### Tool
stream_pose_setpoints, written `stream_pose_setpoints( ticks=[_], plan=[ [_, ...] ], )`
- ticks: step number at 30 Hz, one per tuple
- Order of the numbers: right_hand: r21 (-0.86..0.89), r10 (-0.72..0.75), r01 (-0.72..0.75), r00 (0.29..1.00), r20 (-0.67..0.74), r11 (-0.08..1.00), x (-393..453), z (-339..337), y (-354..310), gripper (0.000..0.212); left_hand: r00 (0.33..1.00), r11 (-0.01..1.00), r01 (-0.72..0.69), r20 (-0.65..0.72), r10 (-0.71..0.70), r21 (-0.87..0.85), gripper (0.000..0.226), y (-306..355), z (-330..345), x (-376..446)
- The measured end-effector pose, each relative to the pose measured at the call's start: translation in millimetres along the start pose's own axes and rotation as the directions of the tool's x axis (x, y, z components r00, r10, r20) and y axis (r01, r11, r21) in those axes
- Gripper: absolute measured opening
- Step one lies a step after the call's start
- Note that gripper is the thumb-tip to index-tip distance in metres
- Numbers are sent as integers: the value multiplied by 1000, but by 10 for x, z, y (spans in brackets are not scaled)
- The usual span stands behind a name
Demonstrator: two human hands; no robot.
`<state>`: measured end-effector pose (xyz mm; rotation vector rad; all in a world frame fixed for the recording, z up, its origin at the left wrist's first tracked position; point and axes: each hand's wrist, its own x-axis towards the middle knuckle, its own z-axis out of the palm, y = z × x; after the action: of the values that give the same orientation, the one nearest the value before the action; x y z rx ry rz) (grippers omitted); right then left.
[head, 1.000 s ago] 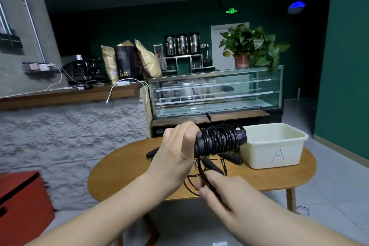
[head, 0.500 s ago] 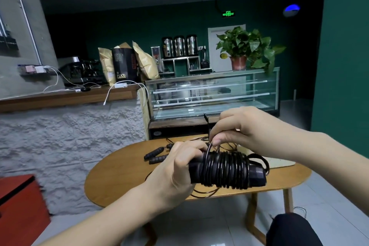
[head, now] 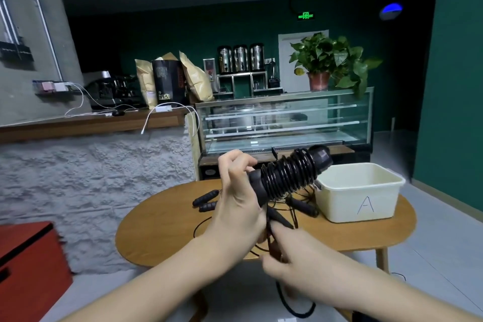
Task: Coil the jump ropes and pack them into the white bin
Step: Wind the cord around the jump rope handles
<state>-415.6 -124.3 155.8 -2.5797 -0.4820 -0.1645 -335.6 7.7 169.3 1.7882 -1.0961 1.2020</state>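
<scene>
The jump rope (head: pixel 287 178) in the hands is black all over, with thin black cord wound round its black handles. More black handles (head: pixel 205 198) and loops of black cord (head: pixel 201 225) lie on the counter (head: pixel 162 230), which is warm brown wood. The bin (head: pixel 358 191) near the right edge of the counter is creamy white, with a thin dark letter A (head: pixel 366 204) drawn on its front. The walls (head: pixel 449 86) are dark green. The low wall (head: pixel 91 185) on the left is bumpy grey. A box (head: pixel 28 269) at the bottom left corner is red.
</scene>
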Motion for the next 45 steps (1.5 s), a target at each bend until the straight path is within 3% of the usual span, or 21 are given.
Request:
stream_pose_setpoints(
  ticks=[4, 8, 10, 13, 16, 18, 19, 22, 25, 28, 29, 31, 32, 34, 37, 40, 42, 45],
  plan=[
    [-88, 65, -66, 998, -13, 994, -189, -238, -276, 10, 984, 992, -30, 176, 9, 119, 90, -93, -5, -50],
    [-307, -57, 16, 990, -127, 952, -300, -448, -415, 21, 964, 986, -71, 264, 29, 151, 103, -117, 44, -123],
    [-373, -93, 38, 987, -130, 927, -281, -503, -430, 25, 960, 985, -74, 279, 29, 153, 95, -106, 67, -151],
    [-519, -207, 101, 967, -151, 849, -160, -633, -341, 21, 945, 995, -66, 325, 36, 81, 80, -104, 76, -191],
    [-556, -323, 234, 944, -66, 797, 4, -881, -193, 22, 916, 998, -47, 395, 63, -51, 103, -99, 87, -254],
    [-437, -344, 310, 939, 2, 844, 126, -1012, -93, 18, 906, 987, -9, 416, 77, -163, 103, -62, 68, -290],
    [-291, -322, 318, 946, 32, 903, 175, -1057, -48, 17, 910, 978, 0, 407, 86, -207, 102, -50, 54, -300],
    [202, -164, 141, 981, 101, 969, 310, -1050, 124, 19, 931, 951, 17, 351, 98, -310, 106, -49, 56, -320],
    [524, -63, 18, 996, 68, 851, 351, -947, 216, 8, 957, 888, 149, 289, -20, -435, 99, 24, 37, -302],
    [798, 6, 20, 1000, -29, 602, 318, -791, 286, 34, 967, 889, 226, 204, -155, -398, 78, 130, 24, -283],
    [799, 34, 44, 996, -81, 600, 297, -708, 303, 42, 953, 843, 296, 199, -229, -449, 69, 174, 27, -268],
    [752, 59, 111, 979, -196, 650, 291, -557, 339, 27, 888, 621, 447, 239, -392, -644, 55, 258, 66, -212],
    [730, 70, 138, 966, -247, 669, 297, -495, 361, 18, 840, 484, 497, 261, -475, -720, 57, 255, 107, -203],
    [665, 101, 176, 929, -355, 725, 278, -404, 373, 21, 714, 208, 556, 334, -616, -805, 73, 240, 175, -200],
    [572, 124, 250, 837, -534, 781, 155, -313, 315, 25, 594, -54, 546, 432, -679, -836, 83, 250, 227, -222],
    [459, 41, 335, 770, -636, 823, 0, -223, 212, 20, 592, -168, 531, 505, -628, -831, 70, 277, 210, -274],
    [288, -73, 377, 707, -704, 880, -86, -174, 149, 24, 603, -221, 519, 537, -590, -826, 70, 298, 174, -300],
    [223, -95, 426, 609, -787, 877, -145, -152, 98, 32, 651, -166, 515, 509, -563, -841, 72, 309, 165, -330]
  ],
)
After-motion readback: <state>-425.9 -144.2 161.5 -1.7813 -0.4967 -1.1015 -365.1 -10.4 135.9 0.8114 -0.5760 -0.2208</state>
